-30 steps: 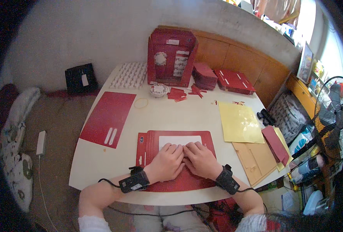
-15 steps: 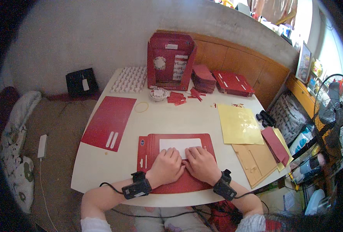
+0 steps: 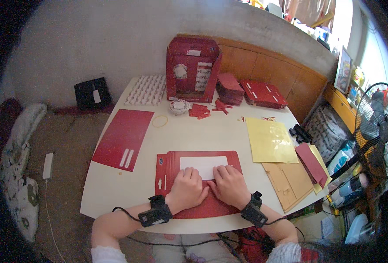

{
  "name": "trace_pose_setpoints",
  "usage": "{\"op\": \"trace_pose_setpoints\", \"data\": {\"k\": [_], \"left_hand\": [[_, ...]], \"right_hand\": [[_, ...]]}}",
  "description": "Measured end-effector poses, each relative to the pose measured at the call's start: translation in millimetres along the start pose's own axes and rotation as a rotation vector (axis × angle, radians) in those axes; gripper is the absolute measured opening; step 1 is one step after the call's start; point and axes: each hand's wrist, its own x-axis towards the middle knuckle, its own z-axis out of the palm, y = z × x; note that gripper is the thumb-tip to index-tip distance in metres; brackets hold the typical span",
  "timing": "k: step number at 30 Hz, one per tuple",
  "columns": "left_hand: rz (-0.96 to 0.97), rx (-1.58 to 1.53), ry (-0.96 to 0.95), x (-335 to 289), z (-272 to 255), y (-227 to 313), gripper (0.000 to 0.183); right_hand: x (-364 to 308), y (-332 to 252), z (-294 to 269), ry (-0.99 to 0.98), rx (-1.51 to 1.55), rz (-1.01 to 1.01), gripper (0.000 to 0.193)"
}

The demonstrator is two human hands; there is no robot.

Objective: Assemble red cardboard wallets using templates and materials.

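Pressing, it seemed, the left hand (image 3: 186, 188) and right hand (image 3: 231, 186) touched the white sheet (image 3: 202, 161) on the red card (image 3: 213, 207). Whether either grip pinched, I couldn't tell; the next move seemingly called for even pressure.

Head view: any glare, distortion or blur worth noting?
Head view: glare whitens patches of the yellow sheet; head view: the bright window area at upper right is washed out; head view: black corners, with fisheye bending toward the rim; head view: left hand and right hand show no obvious motion blur.
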Motion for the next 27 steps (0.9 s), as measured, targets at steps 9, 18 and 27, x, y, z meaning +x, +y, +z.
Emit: {"op": "trace_pose_setpoints", "data": {"k": [9,18,27], "left_hand": [[-0.028,0.053,-0.028,1.2,-3.6,-1.6,0.042],[-0.029,0.071,-0.036,2.2,-6.4,-0.1,0.042],[-0.059,0.056,-0.02,-0.7,-0.8,-0.8,0.04]], "right_hand": [[1.5,3.0,-4.5,0.01,-0.027,0.025,0.031],[-0.4,3.7,-3.0,0.032,-0.077,0.011,0.031],[-2.3,4.0,-6.0,0.023,-0.109,0.077,0.039]]}}
